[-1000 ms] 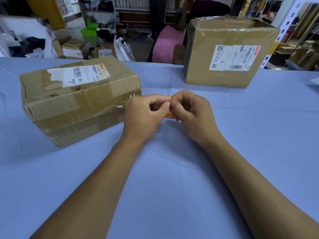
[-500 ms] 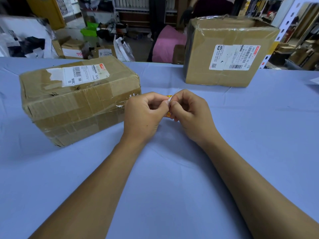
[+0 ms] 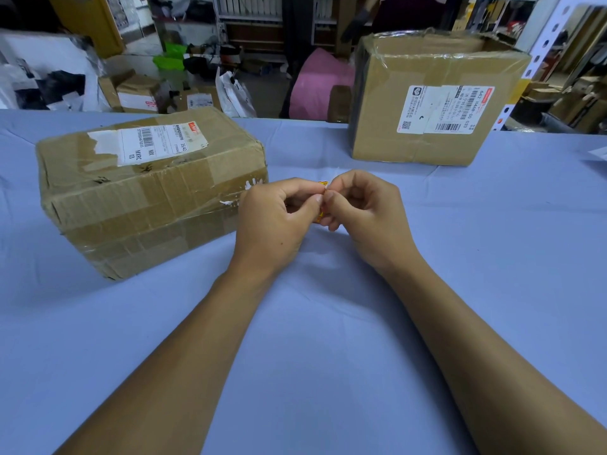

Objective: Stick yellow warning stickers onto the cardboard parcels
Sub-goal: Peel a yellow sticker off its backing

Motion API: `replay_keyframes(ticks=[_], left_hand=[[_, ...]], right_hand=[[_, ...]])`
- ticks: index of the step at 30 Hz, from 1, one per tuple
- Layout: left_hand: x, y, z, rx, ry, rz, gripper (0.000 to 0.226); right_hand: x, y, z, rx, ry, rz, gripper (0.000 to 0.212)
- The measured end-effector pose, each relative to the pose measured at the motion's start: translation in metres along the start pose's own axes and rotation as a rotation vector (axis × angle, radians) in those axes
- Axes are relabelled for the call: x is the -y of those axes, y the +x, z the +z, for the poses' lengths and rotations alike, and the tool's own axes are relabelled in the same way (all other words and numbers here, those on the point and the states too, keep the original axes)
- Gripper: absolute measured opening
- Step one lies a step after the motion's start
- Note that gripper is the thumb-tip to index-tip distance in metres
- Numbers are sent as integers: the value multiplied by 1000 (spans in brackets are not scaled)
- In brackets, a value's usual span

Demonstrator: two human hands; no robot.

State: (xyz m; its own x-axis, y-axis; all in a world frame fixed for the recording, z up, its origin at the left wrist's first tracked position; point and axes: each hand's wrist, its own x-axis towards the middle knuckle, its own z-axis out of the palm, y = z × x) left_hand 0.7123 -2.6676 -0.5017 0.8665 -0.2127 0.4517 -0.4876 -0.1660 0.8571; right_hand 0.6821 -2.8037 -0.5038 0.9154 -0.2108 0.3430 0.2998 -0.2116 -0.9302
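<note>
Sticker (image 3: 323,184) pinched between left hand (image 3: 276,221) and right hand (image 3: 364,215), mid-frame above surface (image 3: 328,323), mostly hidden. Likely peeling backing: lift corner slowly, keep adhesive off fingers. Nearest box (image 3: 147,188) left; second box (image 3: 433,100) upper right.

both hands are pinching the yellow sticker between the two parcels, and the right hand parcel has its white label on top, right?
Not quite. In the head view the right parcel carries its white label on its front side, not on top. The rest holds: the left hand and right hand pinch the yellow sticker between the parcels.
</note>
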Motion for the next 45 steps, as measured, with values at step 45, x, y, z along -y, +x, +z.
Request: replay_keyframes(ticks=[45], left_hand=[[0, 1, 0, -8, 12, 25, 15]], right_hand=[[3, 0, 2, 11, 51, -7, 19]])
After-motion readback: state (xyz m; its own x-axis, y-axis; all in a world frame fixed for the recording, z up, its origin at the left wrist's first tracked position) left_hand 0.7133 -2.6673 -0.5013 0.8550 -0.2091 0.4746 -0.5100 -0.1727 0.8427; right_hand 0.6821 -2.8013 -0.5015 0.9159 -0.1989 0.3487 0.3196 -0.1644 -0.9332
